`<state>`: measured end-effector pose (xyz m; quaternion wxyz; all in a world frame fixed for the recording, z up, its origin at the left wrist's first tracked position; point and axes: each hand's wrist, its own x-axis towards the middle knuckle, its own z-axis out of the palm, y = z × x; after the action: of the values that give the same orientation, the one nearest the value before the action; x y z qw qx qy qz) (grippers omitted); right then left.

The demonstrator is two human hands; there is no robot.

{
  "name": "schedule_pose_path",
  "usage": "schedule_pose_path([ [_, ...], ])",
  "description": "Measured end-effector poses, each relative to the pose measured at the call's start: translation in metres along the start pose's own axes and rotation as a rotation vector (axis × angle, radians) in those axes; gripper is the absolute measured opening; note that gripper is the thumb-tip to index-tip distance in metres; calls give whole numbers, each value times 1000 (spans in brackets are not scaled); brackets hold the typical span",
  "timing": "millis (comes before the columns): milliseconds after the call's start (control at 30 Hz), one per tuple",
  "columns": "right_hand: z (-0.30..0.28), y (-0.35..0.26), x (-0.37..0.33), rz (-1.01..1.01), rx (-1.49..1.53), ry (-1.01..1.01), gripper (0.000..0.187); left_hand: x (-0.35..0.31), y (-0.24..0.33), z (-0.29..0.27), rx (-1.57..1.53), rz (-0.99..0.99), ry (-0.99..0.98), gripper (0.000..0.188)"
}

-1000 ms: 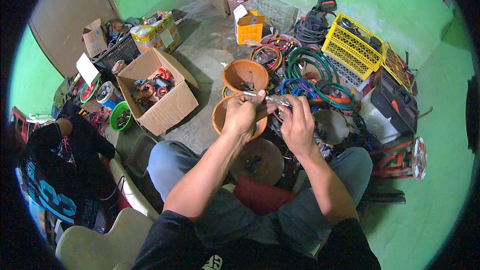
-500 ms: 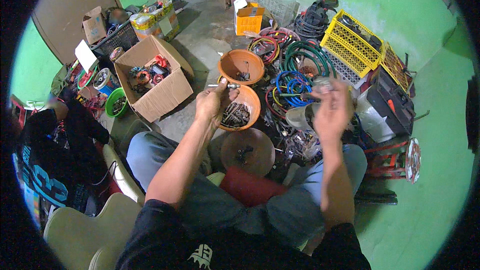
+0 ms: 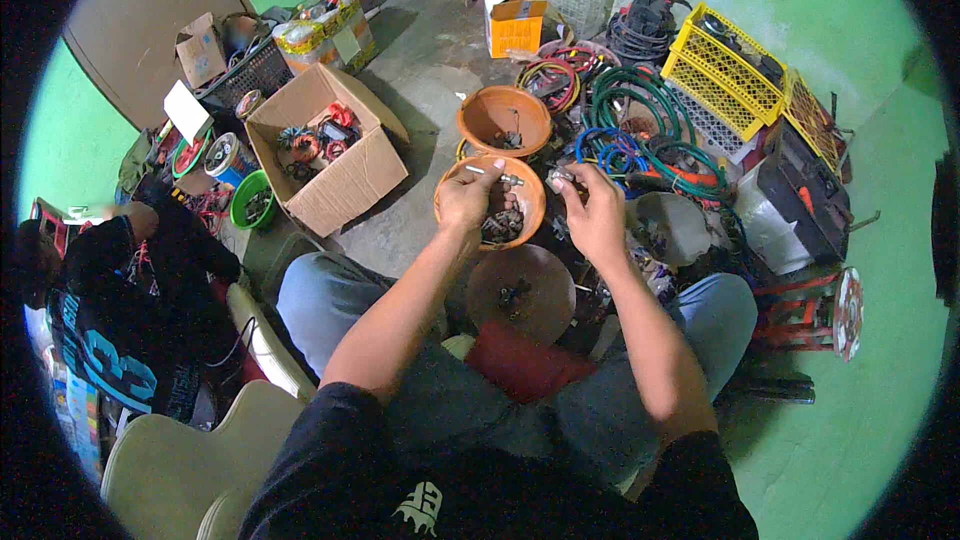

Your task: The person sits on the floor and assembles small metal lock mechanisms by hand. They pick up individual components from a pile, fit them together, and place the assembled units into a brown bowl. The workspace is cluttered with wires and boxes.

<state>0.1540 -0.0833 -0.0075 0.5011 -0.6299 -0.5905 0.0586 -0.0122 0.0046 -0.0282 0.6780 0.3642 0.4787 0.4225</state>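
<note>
My left hand (image 3: 466,204) pinches a slim silver metal fitting (image 3: 511,180), its shaft running crosswise between thumb and fingers. Close by on the right, my right hand (image 3: 600,218) grips a small, stubby metal piece (image 3: 560,176) at its fingertips; its exact kind is too small to tell. The two metal parts face each other with a short gap between them. Both hands are over an orange bowl (image 3: 537,202) partly filled with dark metal parts. Behind it stands another orange bowl (image 3: 476,125) with a few dark bits inside.
Between my knees lies a brown round dish (image 3: 545,305). A cardboard box (image 3: 345,185) of electrical parts and a green bowl (image 3: 245,208) stand left. Coiled hoses (image 3: 640,90), yellow crates (image 3: 725,80) and a black case (image 3: 790,195) crowd the right. Another person (image 3: 130,310) sits at far left.
My right hand has swung left and inward, bringing its metal piece close to my left hand's fitting. The whole view has shifted slightly to the right.
</note>
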Motion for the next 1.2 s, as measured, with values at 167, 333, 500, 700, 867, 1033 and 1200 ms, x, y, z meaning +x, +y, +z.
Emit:
schedule_pose_path([
  [167,55,80,-20,211,46,-68,19,52,-77,-26,680,85,285,27],
  [333,70,102,-43,922,373,-156,28,67,-128,-52,743,20,361,21],
  [500,63,110,-56,1020,432,-205,28,75,-147,-52,673,20,314,16],
  [700,62,116,-69,931,456,-258,25,101,-172,-52,635,70,155,28],
  [867,55,144,-109,1067,416,-174,22,37,-122,22,486,-88,-30,29],
  [1033,43,140,-126,989,340,-250,22,10,-111,46,527,-49,-106,22],
  [1200,18,132,-150,761,13,-420,22,24,-140,55,428,-176,-209,30],
])
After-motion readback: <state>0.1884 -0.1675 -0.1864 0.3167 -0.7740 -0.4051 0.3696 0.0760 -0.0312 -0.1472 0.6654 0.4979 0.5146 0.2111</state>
